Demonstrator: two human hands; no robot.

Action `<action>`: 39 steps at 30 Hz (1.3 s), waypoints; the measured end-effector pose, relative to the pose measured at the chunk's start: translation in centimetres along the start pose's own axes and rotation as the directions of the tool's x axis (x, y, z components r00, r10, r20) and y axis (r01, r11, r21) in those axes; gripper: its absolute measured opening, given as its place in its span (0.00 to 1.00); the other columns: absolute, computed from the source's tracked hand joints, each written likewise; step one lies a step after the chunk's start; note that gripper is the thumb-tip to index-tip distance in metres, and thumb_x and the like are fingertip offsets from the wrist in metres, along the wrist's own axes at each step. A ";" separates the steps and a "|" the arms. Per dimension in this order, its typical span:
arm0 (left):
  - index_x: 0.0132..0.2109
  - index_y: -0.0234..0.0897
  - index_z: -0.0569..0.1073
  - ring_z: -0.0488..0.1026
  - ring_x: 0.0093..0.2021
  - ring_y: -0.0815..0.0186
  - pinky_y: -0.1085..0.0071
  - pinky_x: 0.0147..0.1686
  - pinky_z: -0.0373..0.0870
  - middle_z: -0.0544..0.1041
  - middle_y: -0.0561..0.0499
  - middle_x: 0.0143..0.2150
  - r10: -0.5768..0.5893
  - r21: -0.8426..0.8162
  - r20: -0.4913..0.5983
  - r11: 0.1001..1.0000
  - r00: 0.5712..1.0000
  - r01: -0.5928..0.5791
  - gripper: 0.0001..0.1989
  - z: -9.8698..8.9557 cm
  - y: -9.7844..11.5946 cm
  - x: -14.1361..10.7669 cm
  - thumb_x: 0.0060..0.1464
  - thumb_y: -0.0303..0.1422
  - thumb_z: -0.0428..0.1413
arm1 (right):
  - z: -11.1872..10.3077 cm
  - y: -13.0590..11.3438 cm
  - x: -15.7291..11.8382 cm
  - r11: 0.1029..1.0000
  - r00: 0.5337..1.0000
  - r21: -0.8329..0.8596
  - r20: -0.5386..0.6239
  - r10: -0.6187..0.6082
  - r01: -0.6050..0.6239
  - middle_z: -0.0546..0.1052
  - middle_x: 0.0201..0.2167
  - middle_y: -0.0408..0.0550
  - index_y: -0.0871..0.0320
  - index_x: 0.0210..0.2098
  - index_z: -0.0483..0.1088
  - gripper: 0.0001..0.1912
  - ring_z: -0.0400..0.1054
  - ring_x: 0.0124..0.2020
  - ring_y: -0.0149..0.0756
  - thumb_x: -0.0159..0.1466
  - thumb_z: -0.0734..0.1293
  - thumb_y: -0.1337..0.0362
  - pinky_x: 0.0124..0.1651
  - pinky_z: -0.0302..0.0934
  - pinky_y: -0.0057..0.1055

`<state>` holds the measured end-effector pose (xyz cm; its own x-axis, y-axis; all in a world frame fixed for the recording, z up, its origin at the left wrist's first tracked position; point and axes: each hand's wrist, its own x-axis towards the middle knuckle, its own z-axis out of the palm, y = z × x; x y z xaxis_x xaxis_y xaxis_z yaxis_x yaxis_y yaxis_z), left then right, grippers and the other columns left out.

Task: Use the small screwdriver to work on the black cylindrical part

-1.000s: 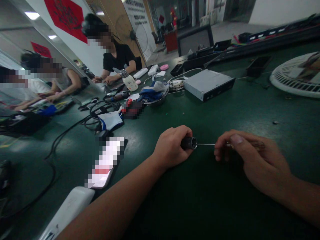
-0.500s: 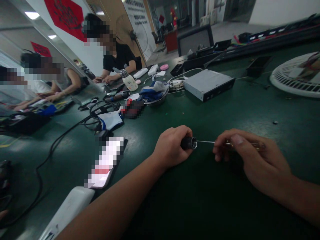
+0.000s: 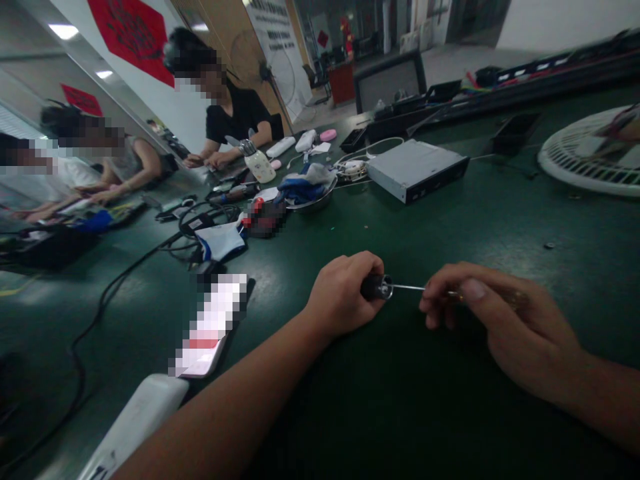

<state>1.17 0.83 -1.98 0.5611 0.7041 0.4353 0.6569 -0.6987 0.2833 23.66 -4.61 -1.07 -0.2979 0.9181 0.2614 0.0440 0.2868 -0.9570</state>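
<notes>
- Tube in L hand, fist wrapped round it, mouth facing R, over table.
- Driver gripped in R hand, shaft at tube's mouth; too dim from here to tell if tip's seated.
- Risk: tip could slip & jab L hand if pushed askew; tube could spin if L grip's slack.
- Phone off to L.

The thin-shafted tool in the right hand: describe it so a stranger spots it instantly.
Find the green table; over its near side is the right hand. It holds the thin-shafted tool, which points left at the dark cylinder in the left hand. Unlike that stubby cylinder, it is slim and shiny.
</notes>
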 end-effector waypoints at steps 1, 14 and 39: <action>0.39 0.39 0.67 0.69 0.30 0.69 0.71 0.30 0.63 0.73 0.55 0.32 0.002 -0.002 0.000 1.000 1.000 -0.002 0.12 0.0 0.0 0.0 0.47 0.29 0.60 | 0.0 0.0 0.0 1.000 1.000 0.007 0.019 -0.005 0.005 0.78 0.30 0.42 0.52 0.38 0.75 0.16 0.72 0.30 0.29 0.73 0.58 0.54 0.31 0.66 0.24; 0.39 0.39 0.67 0.69 0.31 0.69 0.71 0.31 0.64 0.74 0.54 0.33 0.002 -0.005 -0.004 1.000 1.000 -0.002 0.11 -0.1 -0.1 -0.1 0.48 0.29 0.59 | 0.2 -0.2 0.1 1.000 1.000 -0.003 0.004 -0.014 0.014 0.77 0.29 0.43 0.54 0.36 0.75 0.17 0.72 0.29 0.30 0.73 0.58 0.55 0.31 0.66 0.26; 0.39 0.38 0.67 0.70 0.31 0.68 0.70 0.31 0.65 0.74 0.53 0.33 -0.008 0.006 0.011 1.000 1.000 0.008 0.10 -0.3 0.1 0.0 0.48 0.29 0.59 | 0.1 -0.3 0.2 1.000 1.000 0.006 0.007 0.009 -0.009 0.77 0.28 0.44 0.54 0.36 0.75 0.17 0.72 0.29 0.31 0.72 0.58 0.54 0.30 0.66 0.27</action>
<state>1.09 0.73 -1.68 0.5613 0.7108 0.4239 0.6643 -0.6925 0.2815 23.46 -4.58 -0.73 -0.3040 0.9188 0.2518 0.0414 0.2768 -0.9600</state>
